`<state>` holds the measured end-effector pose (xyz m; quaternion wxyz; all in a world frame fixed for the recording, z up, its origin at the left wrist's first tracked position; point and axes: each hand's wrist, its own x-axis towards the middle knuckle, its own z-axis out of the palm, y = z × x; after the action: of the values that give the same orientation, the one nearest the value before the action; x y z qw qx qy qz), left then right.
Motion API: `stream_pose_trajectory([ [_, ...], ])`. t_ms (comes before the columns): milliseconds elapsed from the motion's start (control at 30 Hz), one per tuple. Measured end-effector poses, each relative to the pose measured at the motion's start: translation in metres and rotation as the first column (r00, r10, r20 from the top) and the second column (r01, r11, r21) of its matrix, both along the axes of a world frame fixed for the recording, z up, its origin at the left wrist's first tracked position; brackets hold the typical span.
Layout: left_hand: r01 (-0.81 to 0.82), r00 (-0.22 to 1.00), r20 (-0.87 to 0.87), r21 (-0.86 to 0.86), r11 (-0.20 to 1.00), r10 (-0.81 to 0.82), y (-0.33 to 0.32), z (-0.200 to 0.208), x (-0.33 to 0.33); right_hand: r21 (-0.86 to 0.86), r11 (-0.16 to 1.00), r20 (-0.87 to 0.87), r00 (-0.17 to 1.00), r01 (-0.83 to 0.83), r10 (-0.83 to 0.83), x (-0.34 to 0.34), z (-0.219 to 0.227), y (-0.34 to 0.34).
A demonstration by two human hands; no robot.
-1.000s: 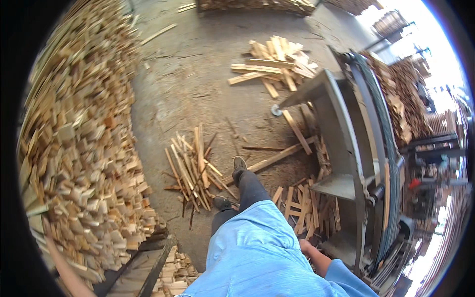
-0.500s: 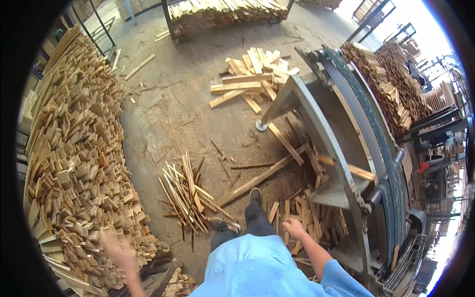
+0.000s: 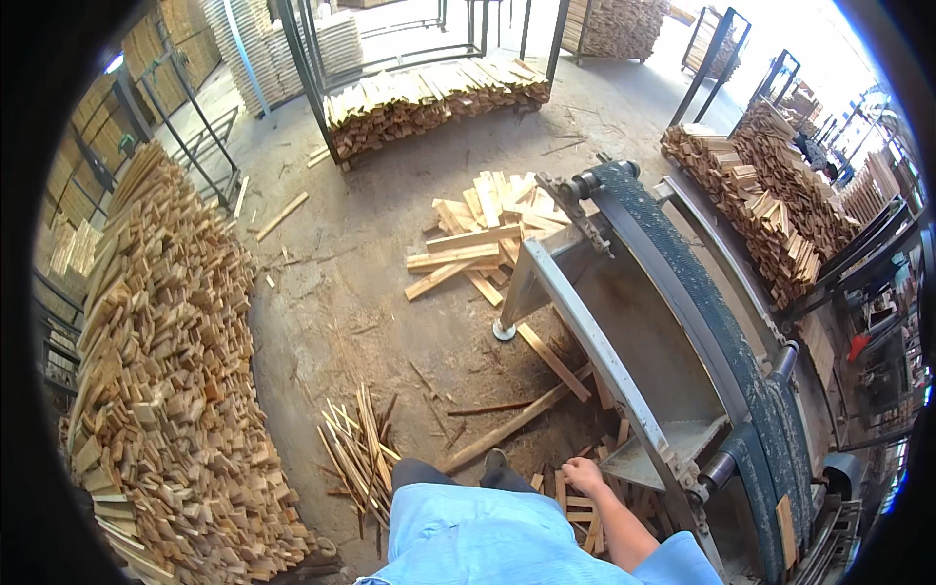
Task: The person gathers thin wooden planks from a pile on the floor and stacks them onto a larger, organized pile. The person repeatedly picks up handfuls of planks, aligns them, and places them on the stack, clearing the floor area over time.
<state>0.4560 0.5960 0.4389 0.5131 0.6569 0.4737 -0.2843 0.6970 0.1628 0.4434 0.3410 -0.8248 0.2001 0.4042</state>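
My right hand [image 3: 583,475] hangs at my right side with its fingers curled closed. What they hold, if anything, is hidden from above. Just under it lie loose wood strips [image 3: 583,514] on the floor, beside the metal frame [image 3: 595,336] of a belt conveyor. I cannot see my left hand. Ahead and to the left of my legs, a bundle of thin wood sticks [image 3: 356,453] lies fanned out on the floor. On the conveyor's dark belt [image 3: 746,375], a single short board [image 3: 786,531] rests near the close end.
A tall stack of short wood pieces [image 3: 180,370] runs along my left. A heap of pale boards [image 3: 468,249] lies ahead, and a long beam [image 3: 517,421] crosses the floor. Farther off stands a metal rack [image 3: 314,107] of stacked strips; another wood stack [image 3: 746,195] lies beyond the conveyor.
The view has tipped up, showing more of the far racks. My left hand, blurred over the left stack before, has left the picture. My right hand stays closed at my side.
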Motion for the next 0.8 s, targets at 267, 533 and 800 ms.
stream_pose_trajectory([
  [267,-0.097,0.989,0.108,-0.053,0.994,0.102,0.037,0.008,0.086,0.037,0.993,-0.056,0.992,0.114,-0.111,0.02,-0.024,0.016],
  [533,-0.246,0.95,0.112,-0.308,0.919,0.292,0.097,-0.026,0.167,-0.135,0.988,-0.328,0.944,-0.073,0.024,0.018,-0.046,0.072],
  [800,0.135,0.991,0.009,-0.081,0.987,-0.135,0.252,-0.023,0.302,-0.151,0.92,-0.07,0.932,-0.362,0.355,0.137,-0.073,0.207],
])
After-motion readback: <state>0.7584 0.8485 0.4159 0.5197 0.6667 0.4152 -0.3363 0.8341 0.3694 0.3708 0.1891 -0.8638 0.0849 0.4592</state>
